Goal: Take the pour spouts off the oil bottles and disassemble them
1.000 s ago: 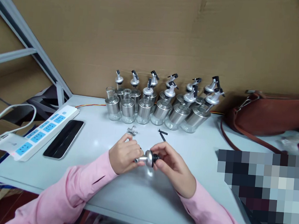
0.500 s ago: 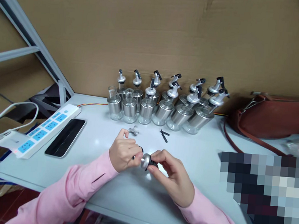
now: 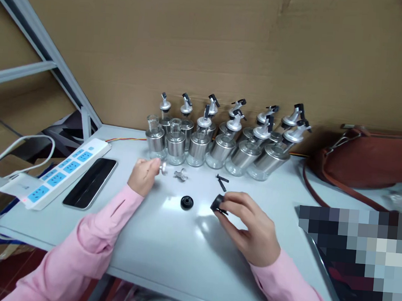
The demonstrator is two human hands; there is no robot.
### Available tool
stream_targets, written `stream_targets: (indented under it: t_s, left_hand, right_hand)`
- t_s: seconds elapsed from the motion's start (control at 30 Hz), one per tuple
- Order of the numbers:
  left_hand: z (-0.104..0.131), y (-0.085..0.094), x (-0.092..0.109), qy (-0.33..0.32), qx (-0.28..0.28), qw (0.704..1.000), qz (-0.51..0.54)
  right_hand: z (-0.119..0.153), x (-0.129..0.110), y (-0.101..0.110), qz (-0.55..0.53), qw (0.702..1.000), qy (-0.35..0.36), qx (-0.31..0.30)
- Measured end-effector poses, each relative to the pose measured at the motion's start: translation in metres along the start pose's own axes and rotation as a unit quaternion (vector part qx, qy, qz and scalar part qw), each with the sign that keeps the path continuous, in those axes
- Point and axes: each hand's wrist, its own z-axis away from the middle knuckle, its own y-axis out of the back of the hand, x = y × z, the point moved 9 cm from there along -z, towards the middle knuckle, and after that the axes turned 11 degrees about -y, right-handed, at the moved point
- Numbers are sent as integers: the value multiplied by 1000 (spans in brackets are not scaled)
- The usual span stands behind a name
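Bottles behind both hands

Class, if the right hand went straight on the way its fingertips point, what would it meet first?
The right hand, holding a black part, would probably first meet the round black piece on the table; with height unclear, it might pass above.

The silver spout sits partly hidden in the left grip, the black stopper tilted in the right grip.

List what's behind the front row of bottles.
A back row of bottles topped with silver pour spouts, then cardboard. The front bottles cover much of the back bottles' bodies; whatever lies behind those covered parts can't be seen.
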Motion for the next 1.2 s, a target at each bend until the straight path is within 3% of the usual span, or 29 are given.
stream_targets:
  t_s: [0.2, 0.3, 0.37, 0.53, 0.77, 1.03, 1.13, 1.2]
  left_hand:
    - [6, -37, 11, -13, -117, 993, -8]
    - [12, -55, 10, -5, -179, 983, -29]
    - [14, -56, 6, -2, -170, 985, -25]
    - [12, -45, 2, -17, -75, 997, -13]
    - [12, -63, 9, -47, -161, 986, -21]
    - [13, -60, 6, -31, -139, 990, -2]
    - [14, -60, 5, -33, -142, 989, -11]
    - [11, -56, 9, -43, -133, 990, -16]
  right_hand:
    - [10, 16, -58, 61, 969, -26, -237]
    - [18, 27, -73, 55, 951, -85, -293]
    - [20, 31, -75, 38, 945, -121, -302]
    - [24, 29, -77, -22, 945, -142, -295]
    - [13, 26, -88, 4, 950, -167, -262]
    - [6, 8, -102, 10, 939, -140, -313]
    - [6, 7, -96, 38, 951, -115, -283]
    - [2, 9, -84, 56, 966, -103, -231]
